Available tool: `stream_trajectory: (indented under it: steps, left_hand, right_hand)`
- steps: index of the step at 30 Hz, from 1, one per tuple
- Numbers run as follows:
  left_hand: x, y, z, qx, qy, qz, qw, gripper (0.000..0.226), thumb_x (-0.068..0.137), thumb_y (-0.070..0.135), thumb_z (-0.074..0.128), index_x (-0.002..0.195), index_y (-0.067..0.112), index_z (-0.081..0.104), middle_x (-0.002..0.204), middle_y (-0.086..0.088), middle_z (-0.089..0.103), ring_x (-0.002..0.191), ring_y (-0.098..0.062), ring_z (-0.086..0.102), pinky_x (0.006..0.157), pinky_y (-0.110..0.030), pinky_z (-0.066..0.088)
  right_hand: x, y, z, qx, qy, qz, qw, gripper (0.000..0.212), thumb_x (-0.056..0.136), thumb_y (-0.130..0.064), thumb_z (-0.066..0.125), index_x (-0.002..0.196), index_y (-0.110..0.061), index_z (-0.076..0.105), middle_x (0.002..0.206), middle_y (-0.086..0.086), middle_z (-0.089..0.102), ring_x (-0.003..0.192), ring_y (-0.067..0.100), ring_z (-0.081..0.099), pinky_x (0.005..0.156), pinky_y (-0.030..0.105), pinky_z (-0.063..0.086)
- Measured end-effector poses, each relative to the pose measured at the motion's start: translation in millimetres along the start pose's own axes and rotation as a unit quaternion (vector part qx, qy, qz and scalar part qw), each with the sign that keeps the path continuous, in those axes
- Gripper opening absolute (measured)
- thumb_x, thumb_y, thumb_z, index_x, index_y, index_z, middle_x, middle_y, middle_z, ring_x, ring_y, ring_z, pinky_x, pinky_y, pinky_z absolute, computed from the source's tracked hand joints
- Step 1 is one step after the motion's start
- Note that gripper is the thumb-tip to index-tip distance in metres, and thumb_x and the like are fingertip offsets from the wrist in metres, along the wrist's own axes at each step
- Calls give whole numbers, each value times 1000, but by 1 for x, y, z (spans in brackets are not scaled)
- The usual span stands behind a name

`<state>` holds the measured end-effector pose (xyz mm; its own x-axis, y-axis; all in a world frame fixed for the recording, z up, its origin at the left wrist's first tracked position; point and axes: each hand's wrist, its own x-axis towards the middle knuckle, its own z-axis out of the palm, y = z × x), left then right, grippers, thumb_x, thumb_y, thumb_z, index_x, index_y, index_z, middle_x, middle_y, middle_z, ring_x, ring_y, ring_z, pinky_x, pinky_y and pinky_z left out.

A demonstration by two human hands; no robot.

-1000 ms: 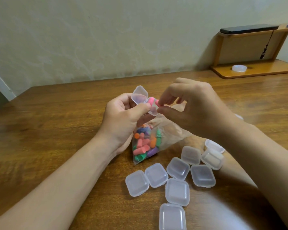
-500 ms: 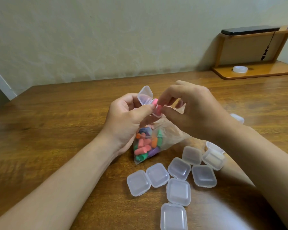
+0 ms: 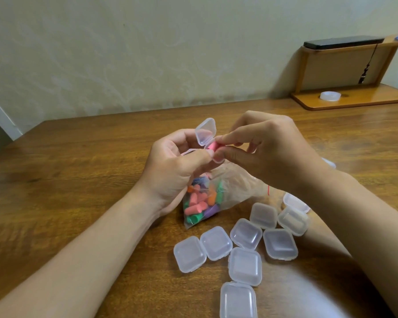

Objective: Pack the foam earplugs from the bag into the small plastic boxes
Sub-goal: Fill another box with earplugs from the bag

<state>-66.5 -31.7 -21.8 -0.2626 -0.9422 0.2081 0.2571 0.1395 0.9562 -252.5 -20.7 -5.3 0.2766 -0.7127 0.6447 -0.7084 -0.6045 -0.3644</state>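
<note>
Hands together mid-table: the left hand (image 3: 175, 171) grips an open box (image 3: 206, 131), lid tipped up, and the right hand (image 3: 274, 152) pinches a pink earplug (image 3: 211, 145) right at its mouth. Beneath them the bag (image 3: 236, 180) lies on the table (image 3: 78, 180), coloured earplugs (image 3: 199, 203) bunched at its near end. Closed boxes (image 3: 245, 265) cluster to its near right.

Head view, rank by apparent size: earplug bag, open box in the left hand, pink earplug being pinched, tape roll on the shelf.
1. earplug bag
2. open box
3. tape roll, farther from the camera, so its true size is unsure
4. pink earplug, partly hidden; ranked on the visible part
</note>
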Motion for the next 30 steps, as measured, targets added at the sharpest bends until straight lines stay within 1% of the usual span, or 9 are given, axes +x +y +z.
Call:
stream_trajectory:
  steps: [3, 7, 14, 16, 19, 22, 25, 28, 30]
  left_hand:
    - [0, -1, -2, 3, -24, 13, 1000, 42, 71, -7, 70, 110, 6, 67, 102, -10, 72, 92, -24, 73, 84, -36, 60]
    - [-1, -1, -3, 63, -44, 31, 997, 61, 73, -10, 77, 128, 12, 62, 118, -14, 69, 106, -27, 71, 91, -41, 59]
    - [-1, -2, -4, 78, -57, 55, 994, 52, 79, -12, 72, 123, 16, 66, 113, -8, 73, 106, -23, 72, 86, -33, 58]
    - [-1, -1, -4, 80, -61, 53, 994, 48, 79, -7, 73, 123, 13, 67, 115, -8, 73, 108, -23, 71, 87, -36, 59]
    - [0, -1, -4, 71, -51, 49, 995, 48, 78, 3, 78, 125, 5, 66, 117, -11, 73, 110, -26, 70, 91, -41, 59]
    - [2, -2, -4, 64, -29, 55, 996, 42, 81, 10, 78, 122, 4, 69, 113, -13, 74, 108, -26, 71, 86, -35, 59]
    - [2, -2, -2, 64, -11, 54, 996, 40, 80, 16, 73, 119, 3, 70, 110, -13, 75, 105, -25, 72, 82, -30, 59]
    - [4, -3, -3, 88, -7, 55, 995, 30, 88, 14, 71, 116, 5, 73, 108, -12, 76, 98, -25, 73, 79, -33, 58]
    - [4, -5, -6, 105, -18, 56, 993, 25, 92, 16, 69, 115, 7, 74, 107, -13, 76, 90, -24, 72, 76, -33, 57]
  right_hand:
    - [0, 0, -1, -12, 12, -7, 1000, 23, 85, -34, 74, 103, -22, 79, 88, -3, 69, 70, 5, 58, 59, 31, 53]
    - [1, -2, -3, 0, 15, 11, 1000, 33, 84, -45, 64, 101, -22, 81, 84, -5, 68, 69, 5, 60, 59, 26, 52]
    - [1, -4, -3, 10, -6, 23, 1000, 42, 80, -49, 59, 103, -20, 79, 85, -4, 70, 73, 7, 63, 65, 30, 56]
    - [1, -4, -4, 12, -6, 26, 1000, 42, 81, -49, 58, 104, -21, 79, 85, -4, 70, 74, 8, 63, 65, 32, 56]
    - [1, -3, -3, 2, -3, 27, 1000, 41, 91, -47, 53, 95, -16, 80, 76, -1, 68, 67, 12, 60, 58, 35, 51]
    - [1, 1, -4, 15, 10, 37, 999, 46, 101, -41, 49, 83, -8, 75, 63, 2, 63, 58, 16, 57, 51, 33, 44]
    - [0, 2, -9, 36, 25, 49, 998, 38, 101, -33, 52, 89, -7, 75, 76, 6, 71, 71, 18, 66, 62, 40, 53]
    - [-1, 0, -11, 56, 14, 59, 997, 22, 95, -24, 63, 111, -15, 75, 95, -5, 73, 87, 6, 67, 73, 26, 56]
    - [-1, 0, -12, 62, -12, 51, 997, 34, 90, -27, 68, 123, -19, 69, 106, -8, 71, 96, 4, 65, 77, 25, 56]
